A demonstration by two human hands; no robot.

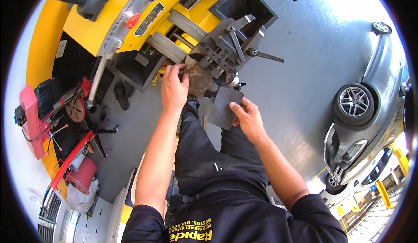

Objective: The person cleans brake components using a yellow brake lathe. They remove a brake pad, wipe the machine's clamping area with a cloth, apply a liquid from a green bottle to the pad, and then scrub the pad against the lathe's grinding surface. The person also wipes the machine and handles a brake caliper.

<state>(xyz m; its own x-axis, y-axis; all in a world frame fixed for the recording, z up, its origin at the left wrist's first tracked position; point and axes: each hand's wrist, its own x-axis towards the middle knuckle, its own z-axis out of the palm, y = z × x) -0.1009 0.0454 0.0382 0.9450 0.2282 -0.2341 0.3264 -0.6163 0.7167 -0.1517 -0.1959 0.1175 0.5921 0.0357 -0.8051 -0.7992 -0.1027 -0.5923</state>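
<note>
My right hand (248, 117) pinches a dark grey square sheet (225, 108), which looks like sandpaper, with the thumb on top near its right edge. My left hand (175, 88) is up at the lathe, its fingers bent against the left edge of a brown, stained piece that looks like a rag (199, 79). Those fingertips are partly hidden, but they appear closed on that edge. The stained piece hangs just below the lathe's black tool post (222, 51). The yellow brake lathe (87, 33) stands in front of me, its grey slideways (167, 47) running up to the tool post.
A lever handle (271, 57) juts right from the tool post. Black chip trays (139, 66) flank the slideways. A red stop button (133, 20) sits on the lathe panel. At left stand a red drill press (31, 116) and a red bucket (82, 175). A grey car (370, 103) is at right.
</note>
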